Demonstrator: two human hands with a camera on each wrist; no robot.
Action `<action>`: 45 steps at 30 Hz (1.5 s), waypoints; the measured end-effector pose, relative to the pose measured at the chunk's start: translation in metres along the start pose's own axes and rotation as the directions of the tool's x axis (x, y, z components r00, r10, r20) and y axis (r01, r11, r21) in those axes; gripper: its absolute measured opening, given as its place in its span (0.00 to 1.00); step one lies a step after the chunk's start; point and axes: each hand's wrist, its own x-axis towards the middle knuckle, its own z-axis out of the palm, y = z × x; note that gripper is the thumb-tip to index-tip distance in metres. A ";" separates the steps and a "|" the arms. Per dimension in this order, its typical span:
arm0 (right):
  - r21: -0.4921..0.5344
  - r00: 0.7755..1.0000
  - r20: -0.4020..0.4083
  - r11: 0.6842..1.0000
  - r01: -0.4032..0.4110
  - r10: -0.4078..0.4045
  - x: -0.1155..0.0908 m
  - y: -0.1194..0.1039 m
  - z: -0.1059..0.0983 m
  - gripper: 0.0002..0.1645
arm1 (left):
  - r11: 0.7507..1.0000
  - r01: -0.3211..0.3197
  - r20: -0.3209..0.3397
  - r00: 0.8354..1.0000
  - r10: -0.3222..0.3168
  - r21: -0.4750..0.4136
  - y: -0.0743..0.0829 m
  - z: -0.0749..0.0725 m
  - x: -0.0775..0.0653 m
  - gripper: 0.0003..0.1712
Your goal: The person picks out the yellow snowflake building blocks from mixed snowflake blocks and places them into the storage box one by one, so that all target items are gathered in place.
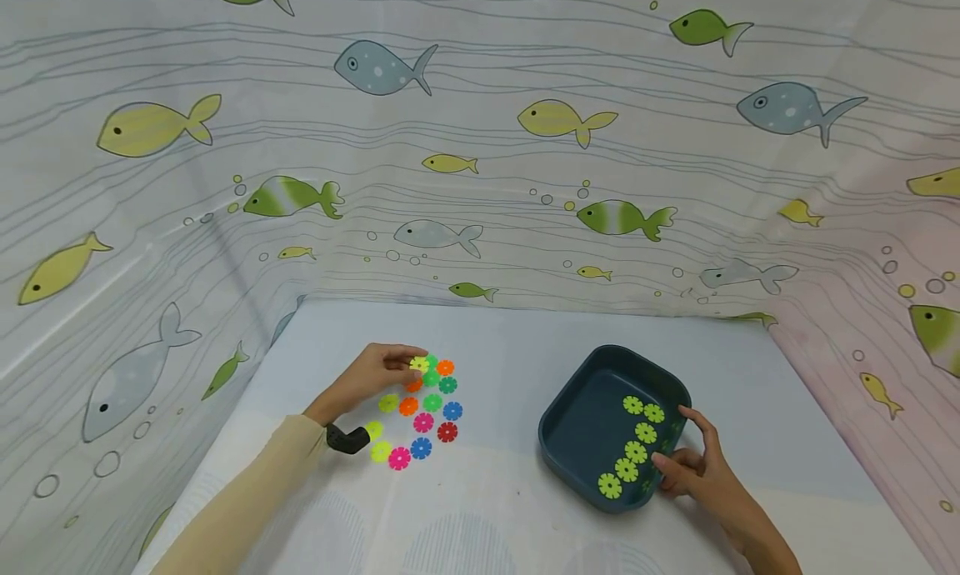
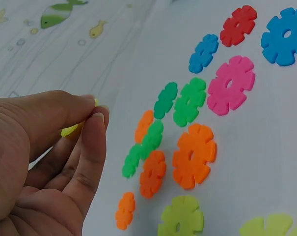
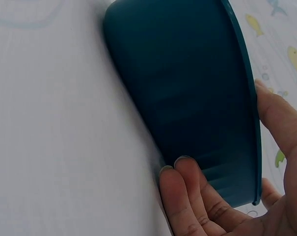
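Observation:
My left hand (image 1: 372, 373) pinches a yellow flower-shaped disc (image 1: 417, 364) between thumb and fingertips, above the left part of the table. The left wrist view shows only slivers of this disc (image 2: 69, 131), since the fingers cover most of it. Around and below that hand lie loose notched discs, among them an orange disc (image 2: 194, 156), a pink disc (image 2: 231, 85) and a blue disc (image 1: 452, 411). My right hand (image 1: 701, 468) grips the right side of a dark teal plastic basin (image 1: 573, 408), thumb at the rim and fingers on the outer wall. Several yellow-green discs (image 1: 636, 452) lie inside the basin.
The white tabletop (image 1: 495, 375) runs between the loose discs and the basin. A fish-patterned curtain (image 1: 510, 250) encloses the table at the back and sides. A black strap-like device (image 1: 347, 439) sits at the left wrist, near a yellow disc.

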 end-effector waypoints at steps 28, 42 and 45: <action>-0.007 1.000 -0.003 1.000 0.007 -0.007 0.001 -0.001 0.002 0.57 | 0.991 -0.115 0.124 0.985 0.122 -0.061 0.033 0.028 0.016 0.29; -0.013 1.000 -0.010 1.000 0.021 -0.021 -0.001 -0.004 0.002 0.56 | 0.989 -0.138 0.184 0.972 0.147 -0.062 0.053 0.045 0.027 0.27; -0.010 1.000 -0.009 1.000 0.023 -0.023 -0.001 -0.004 0.002 0.56 | 0.986 -0.153 0.202 0.966 0.163 -0.068 0.054 0.049 0.031 0.27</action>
